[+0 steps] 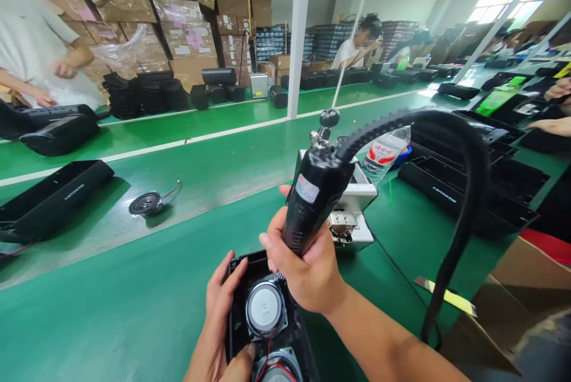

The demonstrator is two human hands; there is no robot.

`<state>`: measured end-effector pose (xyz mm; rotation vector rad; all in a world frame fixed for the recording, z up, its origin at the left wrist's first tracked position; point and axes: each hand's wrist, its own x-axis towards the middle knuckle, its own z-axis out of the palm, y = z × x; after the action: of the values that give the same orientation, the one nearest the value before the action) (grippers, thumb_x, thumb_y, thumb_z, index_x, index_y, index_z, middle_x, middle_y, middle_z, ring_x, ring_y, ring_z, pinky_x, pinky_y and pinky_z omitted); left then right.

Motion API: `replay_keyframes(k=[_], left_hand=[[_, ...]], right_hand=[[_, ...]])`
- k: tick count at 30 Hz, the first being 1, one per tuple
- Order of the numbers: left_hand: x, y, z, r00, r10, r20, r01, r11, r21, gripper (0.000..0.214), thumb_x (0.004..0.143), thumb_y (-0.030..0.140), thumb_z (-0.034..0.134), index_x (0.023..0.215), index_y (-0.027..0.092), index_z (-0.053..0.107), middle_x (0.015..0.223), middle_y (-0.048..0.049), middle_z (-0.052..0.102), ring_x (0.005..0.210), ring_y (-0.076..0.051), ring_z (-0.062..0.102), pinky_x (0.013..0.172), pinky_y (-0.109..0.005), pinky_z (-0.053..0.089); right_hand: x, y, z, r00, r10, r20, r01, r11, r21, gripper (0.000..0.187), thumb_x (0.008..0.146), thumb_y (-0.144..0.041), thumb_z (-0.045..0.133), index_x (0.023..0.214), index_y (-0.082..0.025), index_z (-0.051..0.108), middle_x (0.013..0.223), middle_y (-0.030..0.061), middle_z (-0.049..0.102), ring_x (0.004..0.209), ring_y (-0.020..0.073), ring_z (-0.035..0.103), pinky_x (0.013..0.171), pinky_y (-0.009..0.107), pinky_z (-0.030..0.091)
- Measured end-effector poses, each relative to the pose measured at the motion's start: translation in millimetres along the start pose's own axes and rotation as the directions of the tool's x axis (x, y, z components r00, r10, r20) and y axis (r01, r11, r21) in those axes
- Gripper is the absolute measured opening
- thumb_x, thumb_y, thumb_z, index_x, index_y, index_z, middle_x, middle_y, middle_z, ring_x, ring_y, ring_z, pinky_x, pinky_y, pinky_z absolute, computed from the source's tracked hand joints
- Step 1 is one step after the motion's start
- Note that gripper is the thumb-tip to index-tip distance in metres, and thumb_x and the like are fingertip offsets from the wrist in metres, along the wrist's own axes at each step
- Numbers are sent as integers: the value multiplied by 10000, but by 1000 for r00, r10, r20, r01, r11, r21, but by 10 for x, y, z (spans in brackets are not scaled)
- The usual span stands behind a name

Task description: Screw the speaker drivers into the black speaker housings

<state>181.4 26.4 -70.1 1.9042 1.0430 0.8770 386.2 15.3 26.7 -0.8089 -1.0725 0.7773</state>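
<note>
My right hand (310,272) is wrapped round a black electric screwdriver (312,194), which hangs from a line and has a thick ribbed cable (475,162) looping to the right. Its tip points down at the far end of a black speaker housing (238,304), where my fingers hide the bit. Gripping the housing's left side is my left hand (220,304), its thumb over the near rim. Inside the housing sits a round speaker driver (264,307) with a silver back. A second driver (279,370) with red wires is partly cut off by the lower edge.
Behind the screwdriver stands a white metal-fronted device (357,203). A loose speaker driver (146,203) and a black housing (57,197) lie to the left. Housings (450,188) and a cardboard box (508,298) are at right. Co-workers (35,43) stand across the bench.
</note>
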Motion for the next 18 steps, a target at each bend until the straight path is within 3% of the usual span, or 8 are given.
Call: replay_keyframes(k=[3,6,12,18], left_hand=[[292,-300,36,998,-60,-24,59,998,-22,588,999,589,653,1542,373,582,1527,-91,588,1445,-476,548,1141,-732,531],[413,-406,49,998,-55,-32,55,998,-17,513,1055,561,580,1542,400,579,1423,-79,655,1401,-444,600,1105,-699,581],[27,-120,-44,998,65,-19,-64,998,27,644,966,528,680,1583,402,543,1692,-39,438,1593,-474,350,1270,-726,392],[-16,206,-73,988,154,-1,-154,983,96,691,982,438,691,1632,445,457,1692,-15,443,1615,-434,327,1297,-698,367]], right_hand=[[-17,-42,4,998,39,57,-38,999,-20,291,931,-188,752,1075,-252,508,789,-68,592,590,94,542,575,218,500],[-19,-69,11,995,38,93,-35,999,-35,267,906,-201,734,1021,-255,499,775,-56,574,630,121,543,572,238,502],[3,-54,18,992,45,119,-45,999,-5,292,885,-219,736,987,-268,466,752,-67,521,596,117,477,531,237,454],[-8,28,64,998,14,63,-14,1000,-3,322,881,-251,772,1021,-270,482,764,-66,556,614,124,513,572,239,485]])
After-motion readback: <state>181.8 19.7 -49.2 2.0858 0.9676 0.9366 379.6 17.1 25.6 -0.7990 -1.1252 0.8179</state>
